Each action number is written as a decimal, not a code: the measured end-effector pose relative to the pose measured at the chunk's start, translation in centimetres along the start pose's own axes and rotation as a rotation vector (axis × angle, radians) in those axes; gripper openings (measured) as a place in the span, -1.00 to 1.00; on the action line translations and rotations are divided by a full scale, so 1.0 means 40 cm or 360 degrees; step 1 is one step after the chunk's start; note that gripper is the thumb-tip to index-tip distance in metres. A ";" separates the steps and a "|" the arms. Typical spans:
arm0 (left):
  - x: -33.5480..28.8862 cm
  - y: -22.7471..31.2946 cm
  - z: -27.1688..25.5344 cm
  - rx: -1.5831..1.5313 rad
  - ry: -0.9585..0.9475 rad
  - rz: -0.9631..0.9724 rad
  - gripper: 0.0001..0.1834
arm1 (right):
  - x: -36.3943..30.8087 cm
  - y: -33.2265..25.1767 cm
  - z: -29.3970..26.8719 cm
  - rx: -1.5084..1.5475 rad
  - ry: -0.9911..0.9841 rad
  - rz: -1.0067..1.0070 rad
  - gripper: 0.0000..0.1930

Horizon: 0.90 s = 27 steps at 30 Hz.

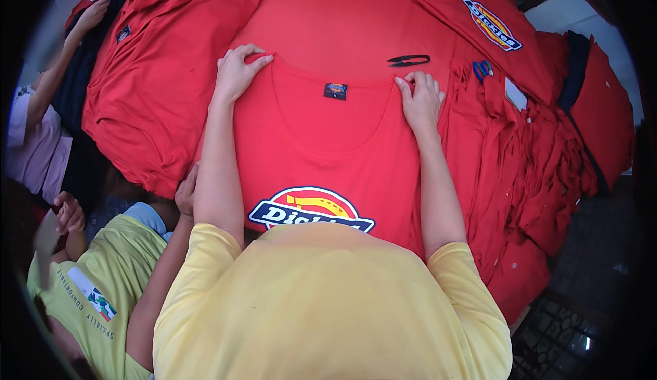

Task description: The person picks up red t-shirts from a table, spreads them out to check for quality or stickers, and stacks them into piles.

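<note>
A red scoop-neck shirt [328, 168] lies spread flat before me, neckline away from me. It has a dark neck label [335, 91] and a printed chest logo [311, 207], partly covered by my yellow-sleeved body. My left hand [238, 72] pinches the shirt's left shoulder corner between thumb and fingers. At the other shoulder, my right hand [421, 100] is closed on the corner in the same way. Just beyond my right hand lie black thread snips [409, 60], resting on red cloth.
Red garments [157, 72] are heaped at left, with a logo-printed red shirt [489, 27] at far right. Crumpled red shirts [513, 168] hang over the right edge, near blue-handled scissors [482, 70] and a white card [515, 94]. A co-worker in yellow-green [116, 263] sits close at my left.
</note>
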<state>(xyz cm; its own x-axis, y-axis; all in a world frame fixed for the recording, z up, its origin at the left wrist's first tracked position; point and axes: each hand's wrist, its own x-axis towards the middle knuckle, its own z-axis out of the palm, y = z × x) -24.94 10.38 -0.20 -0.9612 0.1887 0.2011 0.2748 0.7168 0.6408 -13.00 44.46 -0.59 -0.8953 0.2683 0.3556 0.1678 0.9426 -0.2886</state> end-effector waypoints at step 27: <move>-0.006 -0.072 -0.033 -0.0239 0.0089 -0.0080 -0.68 | 0.010 0.017 0.007 0.0032 0.0004 0.0061 -0.69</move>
<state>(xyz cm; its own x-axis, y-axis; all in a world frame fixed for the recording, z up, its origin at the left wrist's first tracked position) -25.48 7.39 -1.11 -0.9722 0.1146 0.2041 0.2307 0.6152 0.7538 -13.36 45.15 -0.90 -0.8874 0.3044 0.3461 0.1935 0.9276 -0.3196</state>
